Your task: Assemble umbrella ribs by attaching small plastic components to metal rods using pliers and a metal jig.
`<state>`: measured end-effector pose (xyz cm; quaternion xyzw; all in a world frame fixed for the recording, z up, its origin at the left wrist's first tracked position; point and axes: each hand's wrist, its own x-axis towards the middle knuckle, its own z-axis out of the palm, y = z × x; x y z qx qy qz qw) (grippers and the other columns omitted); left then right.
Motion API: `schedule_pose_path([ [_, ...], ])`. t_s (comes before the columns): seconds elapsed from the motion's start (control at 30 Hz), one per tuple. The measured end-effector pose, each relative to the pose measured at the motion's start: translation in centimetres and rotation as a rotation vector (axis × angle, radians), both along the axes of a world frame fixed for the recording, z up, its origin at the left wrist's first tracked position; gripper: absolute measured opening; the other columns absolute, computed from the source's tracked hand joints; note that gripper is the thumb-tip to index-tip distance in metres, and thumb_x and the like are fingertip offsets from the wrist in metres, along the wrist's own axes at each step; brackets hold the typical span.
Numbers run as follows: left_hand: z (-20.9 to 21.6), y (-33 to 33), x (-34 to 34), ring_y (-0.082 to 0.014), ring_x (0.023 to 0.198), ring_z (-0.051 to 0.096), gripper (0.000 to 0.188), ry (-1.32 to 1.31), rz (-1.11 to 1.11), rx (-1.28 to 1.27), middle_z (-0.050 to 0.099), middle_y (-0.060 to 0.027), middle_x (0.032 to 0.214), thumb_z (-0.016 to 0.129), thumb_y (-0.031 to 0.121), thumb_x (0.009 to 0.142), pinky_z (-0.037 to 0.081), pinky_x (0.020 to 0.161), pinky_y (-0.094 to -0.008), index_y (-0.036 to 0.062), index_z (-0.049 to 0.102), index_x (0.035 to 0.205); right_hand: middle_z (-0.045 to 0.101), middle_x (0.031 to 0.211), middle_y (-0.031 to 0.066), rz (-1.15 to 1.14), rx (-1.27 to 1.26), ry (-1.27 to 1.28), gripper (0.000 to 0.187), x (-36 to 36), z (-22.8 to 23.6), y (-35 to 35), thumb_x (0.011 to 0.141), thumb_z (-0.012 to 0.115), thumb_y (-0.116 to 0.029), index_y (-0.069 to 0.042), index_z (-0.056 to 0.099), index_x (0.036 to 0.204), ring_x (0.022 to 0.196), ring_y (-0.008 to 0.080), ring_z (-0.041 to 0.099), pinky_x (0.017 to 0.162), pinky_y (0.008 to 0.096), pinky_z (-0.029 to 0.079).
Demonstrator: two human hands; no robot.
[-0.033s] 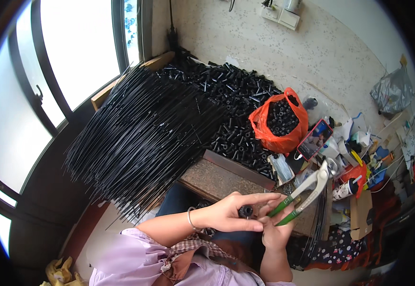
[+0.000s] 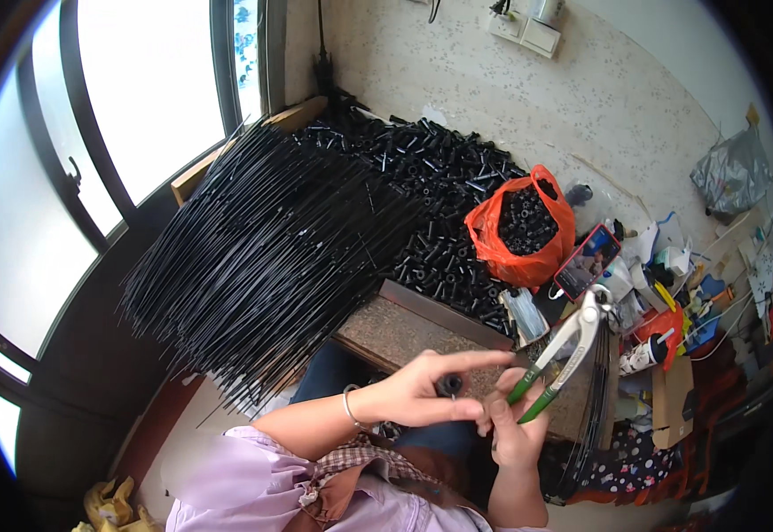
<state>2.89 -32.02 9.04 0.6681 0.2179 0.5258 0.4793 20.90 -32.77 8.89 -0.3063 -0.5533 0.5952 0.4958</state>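
Observation:
My left hand (image 2: 408, 388) is curled about a short black tubular part (image 2: 448, 384), its index finger and thumb stretched toward the right. In my right hand (image 2: 517, 433) is a pair of pincers (image 2: 572, 346) with green-gripped handles and a bare metal head pointing up and away. The handles stand a little apart. Both hands are close together above my lap, near the worktable's (image 2: 404, 332) front edge. Whether the right fingers also pinch something small beside the left thumb cannot be made out.
Long thin black rods (image 2: 262, 248) fan over the table's left side. Behind them lies a heap of black tubular parts (image 2: 431, 168). To the right are an orange plastic bag (image 2: 519, 244) of black parts, a phone (image 2: 588, 262), a patterned cup (image 2: 642, 353) and a cardboard box (image 2: 673, 399).
The pincers' head has shifted slightly left and stands steeper. My left hand has tilted a little, and the black tubular part shows less of its end. The right thumb has moved upward.

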Motion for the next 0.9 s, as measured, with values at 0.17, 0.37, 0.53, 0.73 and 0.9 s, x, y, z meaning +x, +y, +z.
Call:
schedule_pose_path([
  [0.17, -0.4, 0.4, -4.1, -0.0041, 0.050, 0.038, 0.075, -0.229, 0.083, -0.062, 0.045, 0.0065, 0.056, 0.082, 0.030, 0.059, 0.031, 0.049, -0.0186, 0.0011, 0.050, 0.120, 0.057, 0.068, 0.0071, 0.380, -0.252, -0.517, 0.023, 2.8, 0.5, -1.8, 0.087, 0.055, -0.015, 0.005, 0.053, 0.098, 0.054, 0.0104, 0.054, 0.048, 0.0194, 0.041],
  [0.37, -0.2, 0.5, -2.8, -0.0029, 0.045, 0.035, 0.041, -0.007, 0.299, 0.023, 0.042, 0.0046, 0.051, 0.081, 0.026, 0.060, 0.024, 0.042, -0.0209, 0.0003, 0.065, 0.089, 0.057, 0.104, 0.0195, 0.538, -0.185, -0.381, 0.046, 2.0, -0.7, -2.0, 0.088, 0.050, -0.009, 0.004, 0.033, 0.129, 0.078, 0.0189, 0.060, 0.067, 0.0277, 0.047],
  [0.53, -0.2, -0.1, -2.1, -0.0036, 0.046, 0.042, 0.028, 0.010, 0.379, 0.047, 0.048, 0.0013, 0.051, 0.075, 0.021, 0.067, 0.030, 0.042, -0.0208, 0.0004, 0.065, 0.082, 0.058, 0.094, 0.0191, 0.704, -0.534, -0.174, 0.054, 3.1, 0.0, -1.7, 0.089, 0.048, -0.007, 0.003, 0.021, 0.135, 0.075, 0.0206, 0.059, 0.067, 0.0288, 0.047],
  [0.73, -1.4, 0.2, -1.9, -0.0047, 0.048, 0.048, 0.021, 0.054, 0.471, -0.002, 0.052, -0.0009, 0.053, 0.071, 0.019, 0.069, 0.035, 0.045, -0.0201, 0.0014, 0.062, 0.078, 0.056, 0.070, 0.0053, 0.305, 0.148, -0.874, 0.044, 2.5, 0.8, -2.5, 0.087, 0.051, -0.008, 0.000, 0.037, 0.128, 0.057, 0.0114, 0.054, 0.056, 0.0255, 0.047],
  [0.9, -1.4, 0.3, -1.9, -0.0043, 0.048, 0.045, 0.025, 0.001, 0.429, 0.019, 0.049, 0.0012, 0.052, 0.072, 0.021, 0.068, 0.033, 0.044, -0.0204, 0.0011, 0.061, 0.079, 0.060, 0.072, 0.0064, 0.245, 0.182, -0.817, 0.045, 1.6, -0.3, -3.1, 0.085, 0.052, -0.006, 0.002, 0.039, 0.127, 0.055, 0.0120, 0.056, 0.055, 0.0248, 0.048],
])
